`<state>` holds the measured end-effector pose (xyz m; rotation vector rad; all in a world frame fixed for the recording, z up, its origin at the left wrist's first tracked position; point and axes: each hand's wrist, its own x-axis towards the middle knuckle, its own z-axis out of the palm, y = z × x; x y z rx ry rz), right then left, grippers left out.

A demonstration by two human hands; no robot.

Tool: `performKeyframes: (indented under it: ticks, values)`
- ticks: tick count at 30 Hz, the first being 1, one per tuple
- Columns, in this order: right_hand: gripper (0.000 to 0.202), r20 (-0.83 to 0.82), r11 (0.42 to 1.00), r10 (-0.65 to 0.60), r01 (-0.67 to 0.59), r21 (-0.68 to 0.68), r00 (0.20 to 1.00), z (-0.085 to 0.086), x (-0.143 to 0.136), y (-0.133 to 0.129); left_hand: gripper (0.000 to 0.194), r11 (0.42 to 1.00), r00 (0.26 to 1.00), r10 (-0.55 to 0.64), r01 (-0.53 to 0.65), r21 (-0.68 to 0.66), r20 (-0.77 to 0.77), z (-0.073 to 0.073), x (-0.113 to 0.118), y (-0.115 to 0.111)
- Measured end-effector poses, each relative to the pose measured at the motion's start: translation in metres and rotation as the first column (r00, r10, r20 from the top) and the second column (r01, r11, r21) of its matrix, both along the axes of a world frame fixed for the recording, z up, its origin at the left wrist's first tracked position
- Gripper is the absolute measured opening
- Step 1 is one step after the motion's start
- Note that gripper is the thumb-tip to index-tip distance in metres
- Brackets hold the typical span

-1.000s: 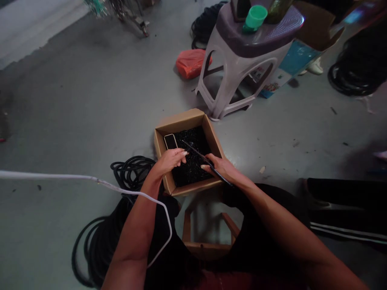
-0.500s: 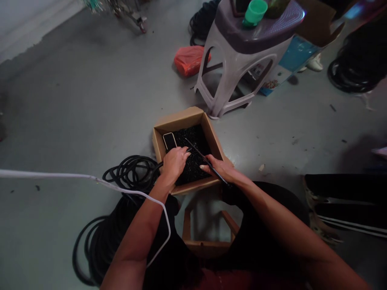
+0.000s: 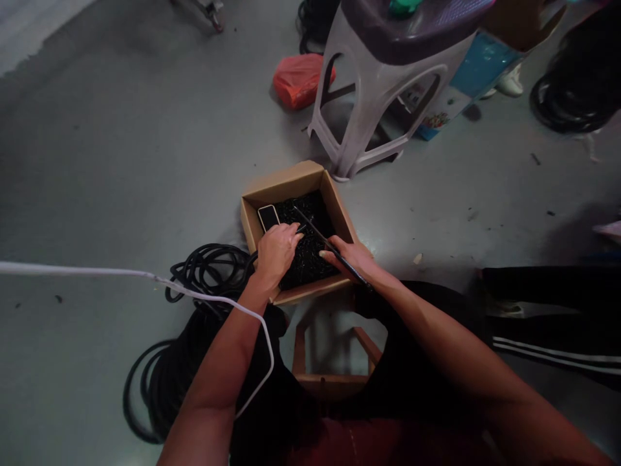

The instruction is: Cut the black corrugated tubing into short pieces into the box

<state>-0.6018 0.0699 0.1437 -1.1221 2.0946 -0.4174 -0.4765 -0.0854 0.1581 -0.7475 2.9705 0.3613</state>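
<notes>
My left hand (image 3: 277,254) is closed around the end of a black rubber-like hose (image 3: 251,260); a short dark ribbed tip (image 3: 301,228) pokes out past the fingers. In my right hand (image 3: 353,256) is a long, thin, dark tool with a blade-like front (image 3: 312,224), its tip angled up and left near the ribbed end. I cannot make out its exact kind. Both hands are over an open cardboard box (image 3: 338,206) holding many small black pieces (image 3: 303,262). A phone-like object with a pale rim (image 3: 268,218) lies in the box's left corner.
Coiled black hose (image 3: 208,262) piles up at my left. A white cord (image 3: 194,294) crosses over my left forearm. Beyond the box stand a plastic stool (image 3: 352,123), a red plastic bag (image 3: 298,81) and a blue carton (image 3: 478,68). Another person's dark-trousered leg (image 3: 543,291) is at the right.
The view has tilted slightly, so most things sit a little higher. Both hands keep their grips, and the tool stays at nearly the same spot beside the hose tip.
</notes>
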Motion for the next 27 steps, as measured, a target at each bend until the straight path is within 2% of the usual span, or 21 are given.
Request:
performKeyframes:
  ticks: [7, 15, 21, 24, 27]
  values:
    - [0.027, -0.022, 1.0, 0.01, -0.01, 0.011, 1.0, -0.006, 0.001, 0.001, 0.03, 0.999, 0.999, -0.006, 0.004, 0.05, 0.044, -0.001, 0.0, -0.001]
    - [0.026, -0.044, 0.986, 0.028, -0.02, 0.168, 0.999, -0.012, 0.008, 0.007, 0.03, 0.991, 0.978, -0.08, 0.056, 0.125, 0.192, -0.015, 0.003, -0.005]
    - [0.023, -0.056, 0.983, 0.02, -0.01, 0.184, 0.998, -0.015, 0.011, 0.009, 0.032, 0.977, 0.984, -0.077, 0.041, 0.211, 0.163, -0.019, 0.003, -0.008]
    - [0.023, -0.069, 0.983, 0.016, -0.003, 0.184, 0.997, -0.018, 0.01, 0.009, 0.029, 0.927, 0.995, -0.046, 0.01, 0.374, 0.086, -0.019, 0.001, -0.01]
    - [0.023, -0.075, 0.982, -0.016, 0.03, 0.187, 0.997, -0.02, 0.007, 0.009, 0.033, 0.818, 0.998, 0.042, -0.057, 0.572, 0.038, -0.015, 0.0, -0.012]
